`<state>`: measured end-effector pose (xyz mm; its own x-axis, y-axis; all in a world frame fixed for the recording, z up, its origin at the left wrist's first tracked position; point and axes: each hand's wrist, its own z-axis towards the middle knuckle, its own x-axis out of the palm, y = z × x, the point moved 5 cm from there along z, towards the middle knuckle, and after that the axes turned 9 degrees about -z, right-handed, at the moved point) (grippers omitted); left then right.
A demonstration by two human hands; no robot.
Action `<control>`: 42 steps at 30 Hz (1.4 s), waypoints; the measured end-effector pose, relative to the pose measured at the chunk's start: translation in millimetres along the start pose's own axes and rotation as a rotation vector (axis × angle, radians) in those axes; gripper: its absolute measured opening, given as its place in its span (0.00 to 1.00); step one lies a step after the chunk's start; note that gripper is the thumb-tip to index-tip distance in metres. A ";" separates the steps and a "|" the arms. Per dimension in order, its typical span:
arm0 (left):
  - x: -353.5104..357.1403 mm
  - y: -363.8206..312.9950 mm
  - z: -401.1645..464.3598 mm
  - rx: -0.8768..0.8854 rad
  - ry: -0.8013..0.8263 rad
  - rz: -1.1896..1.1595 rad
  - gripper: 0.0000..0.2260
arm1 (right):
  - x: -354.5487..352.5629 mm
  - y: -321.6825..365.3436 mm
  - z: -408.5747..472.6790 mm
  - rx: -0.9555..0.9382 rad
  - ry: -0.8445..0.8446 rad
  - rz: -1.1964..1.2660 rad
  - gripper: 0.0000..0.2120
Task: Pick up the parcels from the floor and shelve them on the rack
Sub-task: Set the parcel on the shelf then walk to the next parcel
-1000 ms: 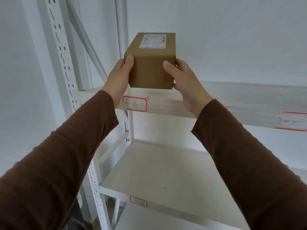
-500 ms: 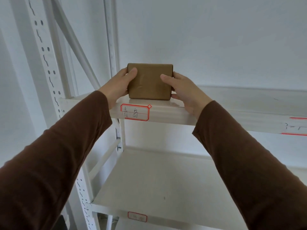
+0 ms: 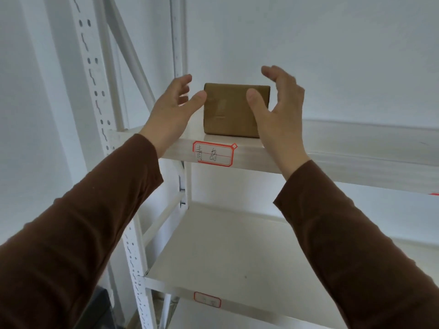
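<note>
A brown cardboard parcel (image 3: pixel 228 110) rests upright on the upper shelf (image 3: pixel 344 148) of the white metal rack, near its left end. My left hand (image 3: pixel 171 110) hovers just left of the parcel, fingers spread, thumb close to its left edge. To the right of the parcel is my right hand (image 3: pixel 278 108), fingers curled apart, with the thumb in front of the parcel's right side. Neither hand grips it. Both arms wear brown sleeves.
A red-bordered label (image 3: pixel 212 154) with handwriting sticks on the upper shelf's front edge below the parcel. The lower shelf (image 3: pixel 232 255) carries a smaller label (image 3: pixel 207 299). A perforated upright (image 3: pixel 95 96) and a diagonal brace stand at the left. A white wall lies behind.
The parcel was lowered onto the upper shelf and set down. Both hands then let go of it and pulled back, fingers spreading.
</note>
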<state>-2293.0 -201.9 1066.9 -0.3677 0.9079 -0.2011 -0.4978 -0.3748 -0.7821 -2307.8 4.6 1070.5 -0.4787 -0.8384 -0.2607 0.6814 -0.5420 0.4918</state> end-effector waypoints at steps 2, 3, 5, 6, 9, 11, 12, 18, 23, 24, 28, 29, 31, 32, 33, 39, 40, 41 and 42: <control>-13.5 -10.6 -19.8 0.110 -0.067 0.011 0.23 | 9.5 19.9 -10.6 -0.111 -0.050 0.063 0.17; -21.2 -12.9 -30.6 0.139 -0.090 0.012 0.20 | 17.6 29.1 -16.9 -0.147 -0.044 0.106 0.15; -38.5 -10.9 -53.5 0.155 -0.127 0.025 0.17 | 38.6 45.7 -32.9 -0.185 0.011 0.209 0.13; -48.4 -7.4 -65.6 0.148 -0.147 0.041 0.16 | 50.8 52.8 -41.9 -0.190 0.059 0.260 0.12; -81.2 8.4 -105.7 0.079 -0.230 0.093 0.13 | 91.4 70.3 -74.9 -0.169 0.266 0.376 0.12; -103.0 19.5 -136.7 0.004 -0.295 0.146 0.13 | 117.6 82.8 -100.6 -0.147 0.430 0.447 0.12; -113.7 24.6 -153.9 -0.036 -0.334 0.177 0.13 | 129.7 89.7 -115.5 -0.131 0.524 0.486 0.12; -154.5 32.2 -280.7 -0.260 -0.604 0.315 0.11 | 169.2 128.1 -225.4 -0.103 1.011 0.659 0.08; -164.9 17.1 -421.6 -0.454 -0.862 0.368 0.11 | 153.1 158.3 -332.3 -0.044 1.336 0.852 0.09; -164.5 11.9 -451.1 -0.495 -0.920 0.374 0.11 | 147.0 165.2 -354.2 -0.033 1.406 0.876 0.10; -156.4 -23.8 -571.4 -0.610 -1.183 0.364 0.10 | 114.0 206.3 -440.1 -0.093 1.637 0.936 0.11; -153.3 -35.1 -600.8 -0.627 -1.254 0.356 0.09 | 102.8 218.5 -460.0 -0.128 1.685 0.948 0.11; -143.8 -59.4 -656.3 -0.650 -1.386 0.344 0.07 | 78.1 242.7 -497.4 -0.195 1.768 0.975 0.09; -138.4 -72.3 -682.1 -0.652 -1.449 0.341 0.07 | 64.7 254.5 -515.3 -0.221 1.807 0.996 0.08; -132.8 -85.5 -706.3 -0.651 -1.511 0.342 0.07 | 50.9 266.5 -532.7 -0.243 1.846 1.017 0.07; -105.7 -160.9 -835.6 -0.651 -1.802 0.360 0.08 | -37.1 338.4 -632.3 -0.407 2.081 1.075 0.08; -100.7 -172.6 -856.8 -0.641 -1.841 0.354 0.07 | -52.8 351.8 -648.7 -0.438 2.106 1.090 0.06; -96.5 -184.0 -877.9 -0.629 -1.876 0.349 0.07 | -69.2 365.1 -664.7 -0.467 2.132 1.100 0.05; -92.3 -198.1 -902.6 -0.619 -1.911 0.351 0.06 | -88.8 380.6 -684.5 -0.496 2.165 1.107 0.05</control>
<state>-1451.5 -42.3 708.0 -0.7623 -0.6436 0.0690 -0.1084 0.0219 -0.9939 -1627.0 -166.8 712.2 0.7021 0.5834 -0.4084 0.3524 0.2137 0.9111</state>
